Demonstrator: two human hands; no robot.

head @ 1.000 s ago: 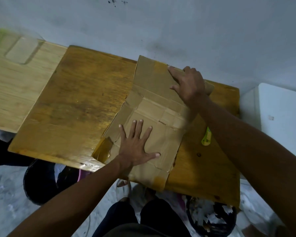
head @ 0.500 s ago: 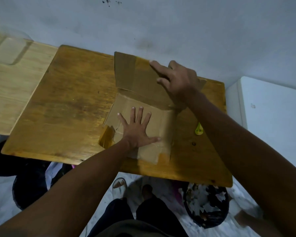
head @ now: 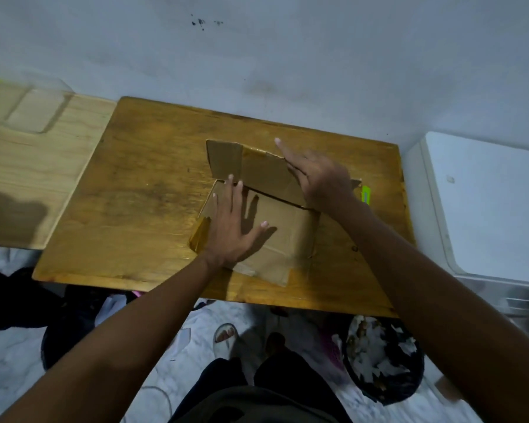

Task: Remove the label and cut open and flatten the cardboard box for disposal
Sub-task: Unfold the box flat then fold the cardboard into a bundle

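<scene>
Count: two hands, one box, two wooden tops.

Two bare hands, left and right, lie flat on one opened brown cardboard box. One dark varnished wooden table at centre, one pale wooden board at left, one yellow-green object, one dark round waste bin at lower right.

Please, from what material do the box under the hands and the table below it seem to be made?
The box looks like plain brown cardboard, matte, with creased folds and a torn edge; glossy brown strips on it are probably packing tape. The table seems to be wood or wood veneer with a shiny amber varnish: grain lines and reflections show on its top.
</scene>
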